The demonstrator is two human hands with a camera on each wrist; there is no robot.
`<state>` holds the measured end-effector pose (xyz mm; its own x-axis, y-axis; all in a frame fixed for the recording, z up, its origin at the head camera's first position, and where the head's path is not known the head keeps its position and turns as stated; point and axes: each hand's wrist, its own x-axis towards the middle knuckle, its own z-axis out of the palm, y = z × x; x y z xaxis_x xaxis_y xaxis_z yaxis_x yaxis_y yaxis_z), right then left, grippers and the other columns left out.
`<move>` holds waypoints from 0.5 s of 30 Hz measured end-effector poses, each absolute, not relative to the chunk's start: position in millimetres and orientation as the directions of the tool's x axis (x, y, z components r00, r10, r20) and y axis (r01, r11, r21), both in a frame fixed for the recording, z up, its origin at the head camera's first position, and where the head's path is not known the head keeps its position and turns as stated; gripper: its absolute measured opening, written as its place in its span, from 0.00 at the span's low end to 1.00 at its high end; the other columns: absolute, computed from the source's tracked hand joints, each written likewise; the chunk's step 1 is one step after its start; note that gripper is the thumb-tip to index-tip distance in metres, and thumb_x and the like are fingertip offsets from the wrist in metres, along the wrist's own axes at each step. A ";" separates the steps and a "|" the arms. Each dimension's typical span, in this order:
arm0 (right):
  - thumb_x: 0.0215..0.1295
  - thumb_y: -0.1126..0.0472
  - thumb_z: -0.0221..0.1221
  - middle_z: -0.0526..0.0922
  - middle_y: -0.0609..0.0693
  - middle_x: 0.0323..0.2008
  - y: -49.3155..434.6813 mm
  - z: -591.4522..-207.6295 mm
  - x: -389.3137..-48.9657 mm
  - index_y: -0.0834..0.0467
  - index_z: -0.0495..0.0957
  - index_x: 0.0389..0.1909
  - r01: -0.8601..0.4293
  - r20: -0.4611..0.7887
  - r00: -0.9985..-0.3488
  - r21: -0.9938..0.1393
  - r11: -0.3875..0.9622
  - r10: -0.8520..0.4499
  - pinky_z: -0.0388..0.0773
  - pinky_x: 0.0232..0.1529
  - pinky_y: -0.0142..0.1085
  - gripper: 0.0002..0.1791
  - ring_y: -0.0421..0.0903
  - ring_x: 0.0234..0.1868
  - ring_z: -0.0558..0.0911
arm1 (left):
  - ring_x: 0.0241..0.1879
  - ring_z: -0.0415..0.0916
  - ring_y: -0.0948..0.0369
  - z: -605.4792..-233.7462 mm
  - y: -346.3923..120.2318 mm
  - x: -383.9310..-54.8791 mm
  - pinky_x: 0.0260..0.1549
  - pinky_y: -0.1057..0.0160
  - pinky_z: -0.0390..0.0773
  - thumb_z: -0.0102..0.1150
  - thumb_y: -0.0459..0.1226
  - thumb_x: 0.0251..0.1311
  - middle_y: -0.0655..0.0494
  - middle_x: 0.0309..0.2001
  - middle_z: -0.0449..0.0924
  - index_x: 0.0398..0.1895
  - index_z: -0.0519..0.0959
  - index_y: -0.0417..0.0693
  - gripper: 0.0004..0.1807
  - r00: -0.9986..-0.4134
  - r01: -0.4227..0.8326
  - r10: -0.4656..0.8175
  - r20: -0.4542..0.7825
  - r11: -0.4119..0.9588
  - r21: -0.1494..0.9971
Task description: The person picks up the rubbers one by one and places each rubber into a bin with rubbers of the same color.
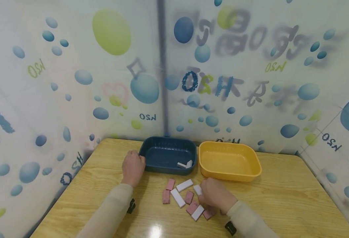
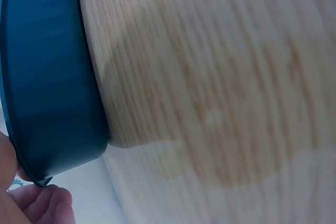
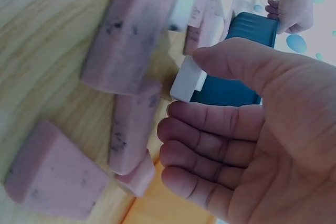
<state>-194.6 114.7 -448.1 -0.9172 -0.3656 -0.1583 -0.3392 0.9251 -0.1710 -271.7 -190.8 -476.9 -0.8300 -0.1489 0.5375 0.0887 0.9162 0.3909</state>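
Observation:
My left hand grips the left rim of a dark blue plastic basket. In the left wrist view, the fingers curl at the corner of its rim. Two or so white erasers lie inside at its right end. My right hand pinches a white eraser between thumb and index finger, above the table in front of the baskets. Around it lie several pink erasers with dark smudges and several white erasers, one resting against a pink one.
A yellow basket stands right beside the blue one, with no eraser visible in it. Both stand near the back edge of the wooden table. A patterned curtain closes off the back and sides.

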 end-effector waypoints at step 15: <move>0.65 0.56 0.67 0.72 0.48 0.17 117.6 -428.8 -197.9 0.56 0.74 0.19 -0.300 -0.112 -0.930 -0.320 0.898 -0.351 0.69 0.22 0.32 0.17 0.42 0.18 0.73 | 0.22 0.74 0.49 -473.7 -190.3 -270.1 0.23 0.49 0.80 0.55 0.28 0.61 0.39 0.28 0.76 0.28 0.76 0.30 0.07 -0.844 0.075 -0.160 0.513 0.910 0.409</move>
<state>-197.9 117.6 -428.8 -0.9298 -0.3506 -0.1121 -0.3001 0.8985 -0.3204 -270.1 -190.3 -473.7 -0.8435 -0.1604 0.5126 0.0753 0.9096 0.4086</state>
